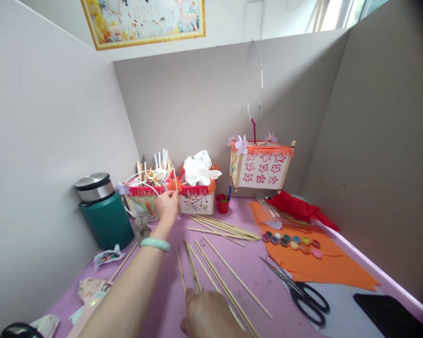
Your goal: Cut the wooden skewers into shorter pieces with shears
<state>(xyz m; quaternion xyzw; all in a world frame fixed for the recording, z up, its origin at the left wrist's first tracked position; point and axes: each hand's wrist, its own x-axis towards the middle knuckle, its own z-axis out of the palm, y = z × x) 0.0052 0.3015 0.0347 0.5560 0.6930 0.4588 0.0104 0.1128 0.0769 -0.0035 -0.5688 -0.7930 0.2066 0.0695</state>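
My left hand reaches far forward, a pale green bangle on its wrist, and pinches a thin wooden stick that stands upright between two small decorated paper boxes. My right hand rests low near the front edge, fingers curled down onto the near ends of several long wooden sticks lying on the purple table. What its fingertips grip is hidden.
A teal flask stands at the left. A paper lantern hangs at the back right. Orange paper carries a strip of paint pots. Scissors, a red cup and a black phone lie nearby. Grey partition walls enclose the table.
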